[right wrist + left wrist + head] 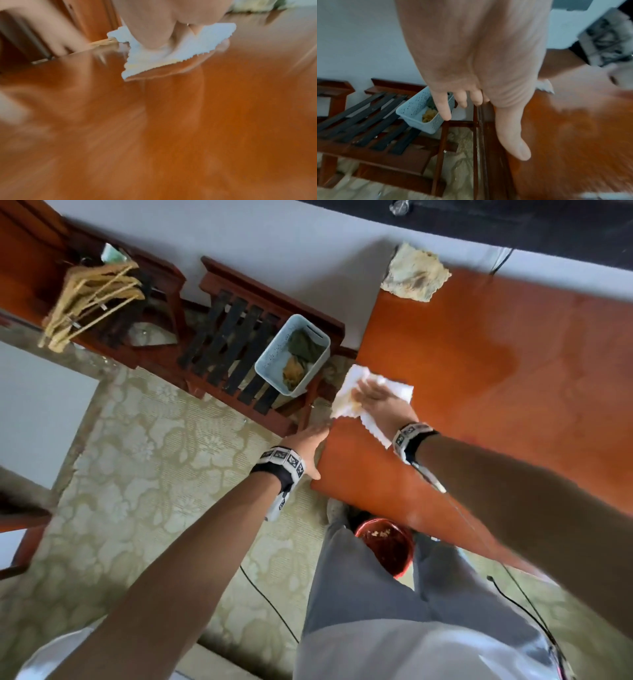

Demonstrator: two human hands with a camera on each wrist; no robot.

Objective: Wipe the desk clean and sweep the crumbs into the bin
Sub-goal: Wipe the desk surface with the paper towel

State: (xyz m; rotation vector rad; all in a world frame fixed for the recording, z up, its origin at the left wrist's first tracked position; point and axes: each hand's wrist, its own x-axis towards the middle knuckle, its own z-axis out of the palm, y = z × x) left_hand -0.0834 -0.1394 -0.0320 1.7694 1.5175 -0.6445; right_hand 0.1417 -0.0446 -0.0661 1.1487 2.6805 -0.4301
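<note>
Here no brand or readable writing shows anywhere; the only markings are black-and-white square patterns on the bands at both wrists, and they spell nothing.

The right hand (371,398) lies flat on a white cloth (352,385) with a zigzag-cut edge, pressing it against the orange-brown wooden surface (479,378) at its left edge. Its fingers look extended over the cloth, though blur in the wrist view keeps me from telling how far they are spread. A yellowish stain or some crumbs show on the cloth's left part, which hangs slightly past the edge.

The left hand (308,443) is at the same edge, nearer than the cloth, with the thumb (513,142) lying on top of the surface and the fingers (442,106) hanging relaxed and slightly apart beside the edge, holding nothing.

The surface is glossy and smooth, with a darker damp-looking patch toward the far right; most of it to the right of the cloth lies open. A crumpled, stained rag (414,273) sits at its far left corner.

A red round bin (385,544) with pale scraps inside stands on the floor under the near edge, by the person's grey trouser legs.

Left of the surface, a dark wooden slatted rack (226,344) carries a pale blue perforated plastic basket (270,354) holding green and yellow bits. Farther left hangs a bunch of wooden hangers (92,299). The floor covering has a beige floral pattern (147,440).
</note>
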